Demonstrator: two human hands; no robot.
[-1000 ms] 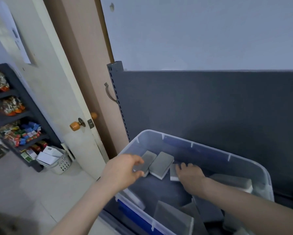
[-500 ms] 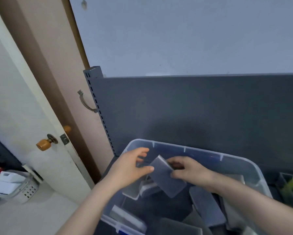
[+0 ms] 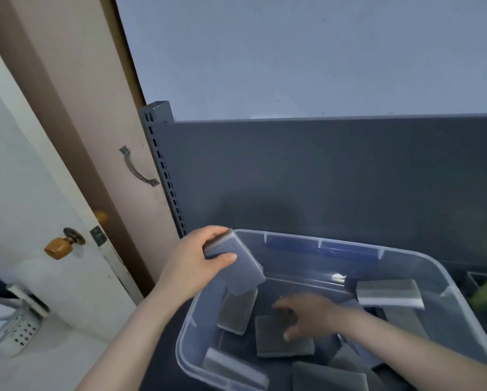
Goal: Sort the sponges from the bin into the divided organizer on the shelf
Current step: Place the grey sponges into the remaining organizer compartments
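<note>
In the bin (image 3: 349,248), my right hand (image 3: 310,317) is hovering blurred, fingers spread and holding nothing, just over a flat sponge (image 3: 273,342); I cannot tell whether it is touching. At its 10 o'clock, my left hand (image 3: 191,266) is gripping a grey sponge (image 3: 236,275), thumb across its face, above the bin's left rim. A white-edged sponge (image 3: 389,294) is leaning at the right hand's 2 o'clock. The organizer (image 3: 475,277) is sitting just outside the bin at 3 o'clock.

Probably a shop: slotted shelving (image 3: 165,176)
</note>
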